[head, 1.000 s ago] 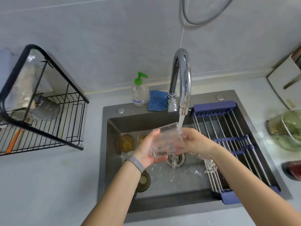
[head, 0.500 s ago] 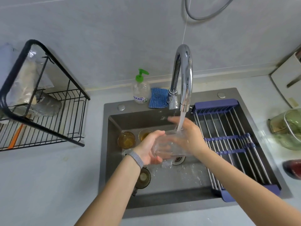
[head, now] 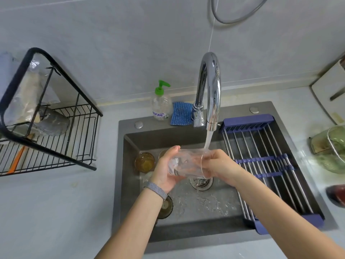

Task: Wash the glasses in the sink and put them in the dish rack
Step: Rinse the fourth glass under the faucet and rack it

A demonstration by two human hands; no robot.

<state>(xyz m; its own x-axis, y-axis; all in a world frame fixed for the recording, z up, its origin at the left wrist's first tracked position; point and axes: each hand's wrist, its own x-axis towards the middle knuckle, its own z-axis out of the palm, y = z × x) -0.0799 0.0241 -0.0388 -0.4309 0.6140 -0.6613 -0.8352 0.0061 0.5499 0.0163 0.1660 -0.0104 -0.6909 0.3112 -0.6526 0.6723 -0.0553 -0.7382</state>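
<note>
Head view: both forearms are reaching in from the bottom edge over the sink [head: 130, 184], converging under the faucet [head: 211, 86]. Left hand [head: 164, 171] is cupping the clear glass [head: 186, 164] from its base side, palm turned toward the glass, fingers curling around its wall; a grey band is sitting on that wrist. Glass is lying roughly on its side in mid-air above the drain [head: 201, 182], rim facing right. Right hand [head: 218, 163] is meeting the rim end, fingers reaching into the mouth of the glass, thumb outside; how far in, can't tell through the wet glass. Water is running from the spout and hitting the glass near the rim. Amber glass [head: 144, 162] is standing upright on the sink floor at back left, a second one partly hidden behind the left hand. A dark glass [head: 165, 207] is sitting just beside the left wrist. Dish rack [head: 261, 159] is spanning the sink's right side. Soap bottle [head: 161, 103] and blue cloth [head: 182, 114] are sitting on the back ledge.
</note>
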